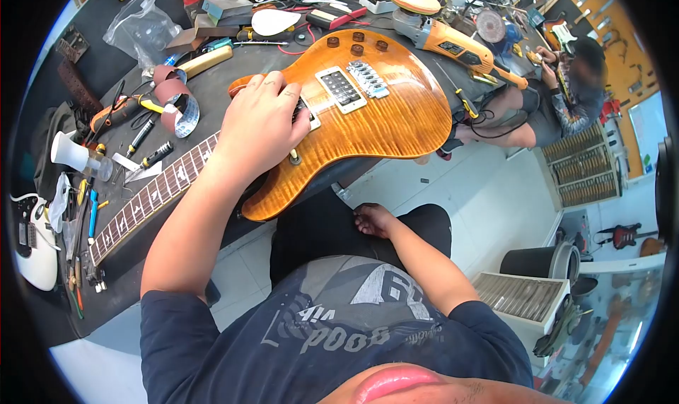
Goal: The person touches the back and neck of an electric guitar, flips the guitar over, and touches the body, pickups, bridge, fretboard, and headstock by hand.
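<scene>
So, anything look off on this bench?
Nothing spilled or visibly broken. The guitar lies askew, its lower edge seemingly overhanging the bench, and I can't make out any strings on it. Beyond the neck, a curled, sandpaper-like strip sits loose among jumbled tools.

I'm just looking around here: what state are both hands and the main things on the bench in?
Amber guitar: lying face up, no strings visible across its body
Left hand: on the guitar, bent
Right hand: off the guitar, loosely curled
Reddish-brown strip: curled into loops
Orange power tool: lying down; running or not, cannot tell
Plastic bag: crumpled
</scene>
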`<control>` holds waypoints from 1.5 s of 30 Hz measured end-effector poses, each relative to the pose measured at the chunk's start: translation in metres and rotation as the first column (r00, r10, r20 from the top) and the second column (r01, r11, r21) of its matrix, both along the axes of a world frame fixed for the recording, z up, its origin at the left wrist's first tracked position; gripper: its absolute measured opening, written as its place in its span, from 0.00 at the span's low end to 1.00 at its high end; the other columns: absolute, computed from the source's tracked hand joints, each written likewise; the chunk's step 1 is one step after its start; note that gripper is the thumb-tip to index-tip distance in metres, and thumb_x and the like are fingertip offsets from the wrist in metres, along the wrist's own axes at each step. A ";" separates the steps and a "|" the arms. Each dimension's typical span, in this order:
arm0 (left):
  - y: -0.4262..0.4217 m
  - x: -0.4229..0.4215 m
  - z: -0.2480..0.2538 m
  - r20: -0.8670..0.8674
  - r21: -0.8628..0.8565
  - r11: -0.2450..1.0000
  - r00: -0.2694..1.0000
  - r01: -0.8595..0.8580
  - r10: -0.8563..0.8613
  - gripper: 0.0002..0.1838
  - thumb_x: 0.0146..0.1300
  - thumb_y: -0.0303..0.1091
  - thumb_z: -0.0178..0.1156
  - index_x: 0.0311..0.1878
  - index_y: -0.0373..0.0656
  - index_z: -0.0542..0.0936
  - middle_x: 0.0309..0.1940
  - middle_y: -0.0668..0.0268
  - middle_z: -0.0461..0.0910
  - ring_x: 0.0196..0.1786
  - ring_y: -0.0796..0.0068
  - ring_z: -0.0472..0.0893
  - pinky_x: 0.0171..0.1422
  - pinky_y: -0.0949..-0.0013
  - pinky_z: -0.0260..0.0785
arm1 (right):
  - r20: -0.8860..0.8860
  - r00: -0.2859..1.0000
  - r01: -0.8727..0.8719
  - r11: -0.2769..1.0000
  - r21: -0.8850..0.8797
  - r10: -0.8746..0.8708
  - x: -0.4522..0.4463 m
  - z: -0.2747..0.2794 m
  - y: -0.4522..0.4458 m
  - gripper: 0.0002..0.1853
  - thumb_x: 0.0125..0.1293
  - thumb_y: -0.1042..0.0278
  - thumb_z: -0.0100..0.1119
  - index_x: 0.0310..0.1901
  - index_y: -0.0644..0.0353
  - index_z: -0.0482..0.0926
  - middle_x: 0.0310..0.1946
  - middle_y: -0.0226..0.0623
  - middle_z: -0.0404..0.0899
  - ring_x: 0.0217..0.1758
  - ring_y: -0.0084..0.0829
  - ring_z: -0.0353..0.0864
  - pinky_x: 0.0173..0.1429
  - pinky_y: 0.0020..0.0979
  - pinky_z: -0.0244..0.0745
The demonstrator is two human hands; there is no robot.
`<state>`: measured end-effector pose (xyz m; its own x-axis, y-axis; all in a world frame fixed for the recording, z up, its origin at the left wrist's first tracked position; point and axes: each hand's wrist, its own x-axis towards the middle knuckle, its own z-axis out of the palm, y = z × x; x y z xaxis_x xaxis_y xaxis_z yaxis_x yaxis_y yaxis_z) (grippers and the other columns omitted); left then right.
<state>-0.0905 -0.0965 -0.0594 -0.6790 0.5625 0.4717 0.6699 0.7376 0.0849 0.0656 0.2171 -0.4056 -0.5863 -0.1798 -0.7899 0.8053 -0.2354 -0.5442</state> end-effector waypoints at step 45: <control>-0.058 0.010 0.071 0.470 -0.179 0.981 0.869 -0.073 0.151 0.28 0.53 0.32 0.84 0.58 0.35 0.89 0.53 0.51 0.91 0.60 0.47 0.89 0.67 0.51 0.81 | 0.034 0.999 -0.026 1.000 -0.004 0.026 -0.006 -0.002 0.004 0.10 0.86 0.61 0.58 0.55 0.56 0.83 0.33 0.34 0.87 0.29 0.28 0.85 0.33 0.28 0.81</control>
